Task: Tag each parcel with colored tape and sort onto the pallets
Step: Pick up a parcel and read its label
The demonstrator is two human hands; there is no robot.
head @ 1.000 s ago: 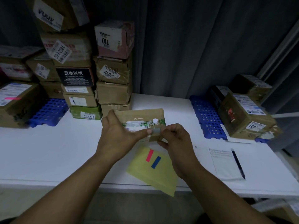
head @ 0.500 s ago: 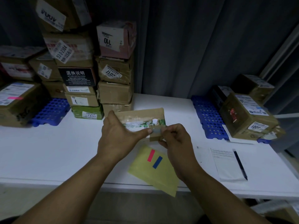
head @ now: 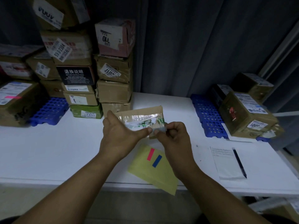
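Head view: left hand [head: 119,135] grips the flat parcel [head: 142,112] above the tabletop [head: 64,151]. Right hand [head: 174,139] pinches a small tape piece [head: 160,130] at the parcel's lower right corner; its colour is unclear. Likely the tagging step; next calls for pressing the tape flat, then choosing the left pallet [head: 50,110] or right pallet [head: 207,113].

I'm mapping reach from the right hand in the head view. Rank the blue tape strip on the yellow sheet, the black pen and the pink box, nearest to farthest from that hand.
1. Blue tape strip: on the yellow sheet, just below the right hand.
2. Black pen: on the paper, off to the hand's right.
3. Pink box: atop the cardboard stack, far back left.
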